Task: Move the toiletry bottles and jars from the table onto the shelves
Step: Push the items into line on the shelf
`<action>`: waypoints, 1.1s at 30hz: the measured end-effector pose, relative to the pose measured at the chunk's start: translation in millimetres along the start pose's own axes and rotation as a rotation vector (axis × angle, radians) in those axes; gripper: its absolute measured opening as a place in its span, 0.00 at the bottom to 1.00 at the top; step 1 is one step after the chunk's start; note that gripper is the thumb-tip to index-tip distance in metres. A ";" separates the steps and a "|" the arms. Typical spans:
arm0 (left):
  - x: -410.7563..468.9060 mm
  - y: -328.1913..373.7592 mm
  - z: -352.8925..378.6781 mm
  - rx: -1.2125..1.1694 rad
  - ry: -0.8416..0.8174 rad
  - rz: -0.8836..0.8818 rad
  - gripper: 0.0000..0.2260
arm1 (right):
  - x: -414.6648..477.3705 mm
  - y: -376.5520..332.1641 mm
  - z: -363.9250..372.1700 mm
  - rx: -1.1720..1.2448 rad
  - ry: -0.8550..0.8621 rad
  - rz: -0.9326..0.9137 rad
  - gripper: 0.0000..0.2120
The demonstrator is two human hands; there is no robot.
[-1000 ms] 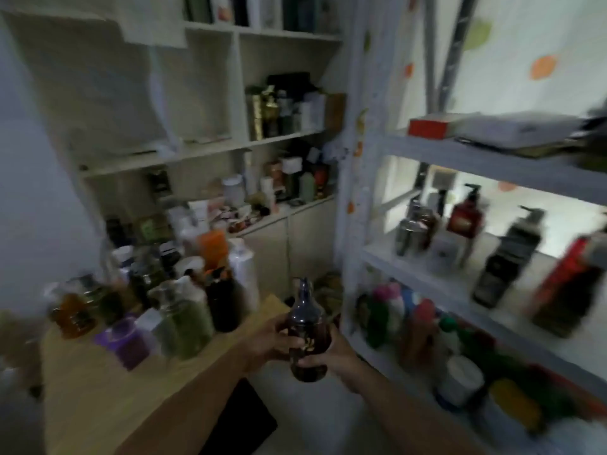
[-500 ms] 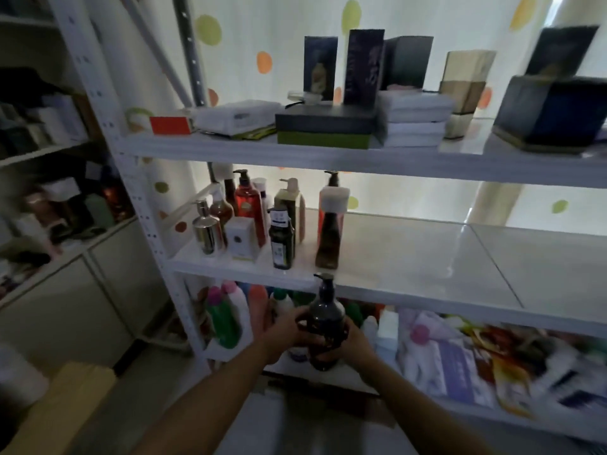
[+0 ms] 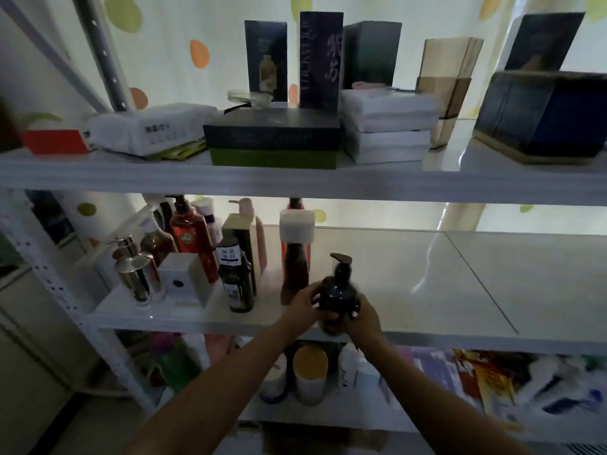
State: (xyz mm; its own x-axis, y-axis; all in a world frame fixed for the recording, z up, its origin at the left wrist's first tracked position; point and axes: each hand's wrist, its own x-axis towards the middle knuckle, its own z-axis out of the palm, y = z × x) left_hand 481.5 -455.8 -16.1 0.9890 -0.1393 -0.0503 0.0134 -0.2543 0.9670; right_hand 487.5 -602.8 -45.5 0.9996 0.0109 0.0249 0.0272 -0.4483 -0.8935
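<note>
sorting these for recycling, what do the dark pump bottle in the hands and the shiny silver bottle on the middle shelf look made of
The dark pump bottle looks like glossy dark plastic or tinted glass; the dim light leaves that open. The silver bottle has a mirror-like chrome finish with bright reflections, so metal or metallised plastic; I cannot tell which.

White metal rack with perforated uprights, backlit through a pale curtain dotted green and orange; the room is dim. Beige cabinet at left, pale floor below.
</note>
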 end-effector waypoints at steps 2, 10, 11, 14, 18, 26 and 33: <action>25.5 -1.7 0.2 -0.020 -0.012 0.005 0.28 | 23.4 2.1 -1.1 0.001 0.019 0.001 0.21; 72.7 -13.1 0.5 -0.091 -0.043 0.017 0.32 | 70.3 9.6 -5.1 -0.002 -0.013 -0.014 0.31; 71.8 -15.6 2.2 -0.090 -0.044 0.021 0.33 | 70.0 10.0 -5.3 0.014 -0.022 -0.009 0.32; 56.1 -28.9 11.4 -0.026 -0.035 0.035 0.36 | 58.3 18.4 -7.9 0.119 -0.066 -0.022 0.41; 36.1 -53.4 24.3 -0.058 -0.038 0.028 0.34 | 36.7 43.3 -21.0 0.149 -0.090 -0.044 0.43; 55.2 -54.9 39.0 -0.114 0.017 0.060 0.38 | 52.8 39.3 -11.3 0.184 -0.105 -0.088 0.38; 92.1 -40.8 44.2 -0.122 0.093 0.026 0.38 | 92.5 27.7 -9.4 0.181 -0.074 -0.041 0.38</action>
State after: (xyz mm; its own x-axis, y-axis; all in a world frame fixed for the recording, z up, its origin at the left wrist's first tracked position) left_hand 565.5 -500.6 -71.2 0.9985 -0.0540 -0.0069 -0.0004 -0.1328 0.9911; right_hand 580.8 -622.6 -63.7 0.9948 0.0949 0.0358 0.0610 -0.2784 -0.9585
